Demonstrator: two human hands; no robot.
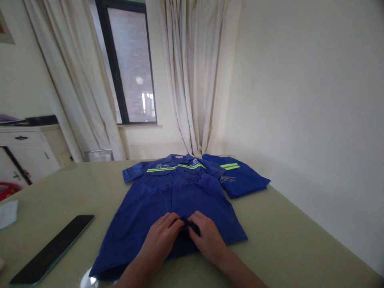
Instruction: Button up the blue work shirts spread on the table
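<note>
Pinching the blue shirt (156,198) near its hem with left hand (162,235) and right hand (209,237), equally close, long axis toward twelve o'clock.

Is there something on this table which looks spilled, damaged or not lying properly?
Nothing stands out as spilled or damaged. The blue shirt lies spread out; only its near part looks bunched, where the left hand and right hand pinch it, so that seems explained.
</note>
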